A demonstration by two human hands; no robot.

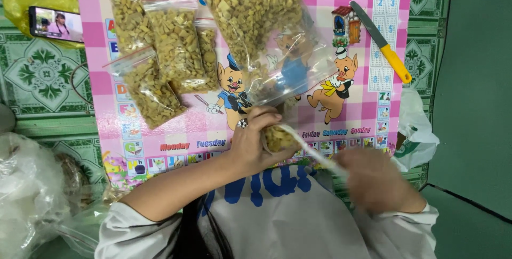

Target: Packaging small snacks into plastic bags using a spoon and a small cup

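- Where the pink checked mat (176, 131) lies, three small sealed bags (160, 51) of yellow-brown pieces sit at upper left.
- Left hand (256, 139) clenches the large clear bag (261, 30) at its twisted neck.
- Right hand (376, 179), blurred, grips a white band (312, 150) stretched from that neck.
- Yellow-handled knife (381, 43) lies at the mat's right.

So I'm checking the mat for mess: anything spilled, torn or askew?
Nothing spilled that I can see. The small clear packets of yellow-brown pieces lie overlapping at angles, and the yellow-handled knife lies slantwise on the pink mat.

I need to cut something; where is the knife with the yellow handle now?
In the head view, the knife lies at the pink mat's upper right corner, right of the big bag.
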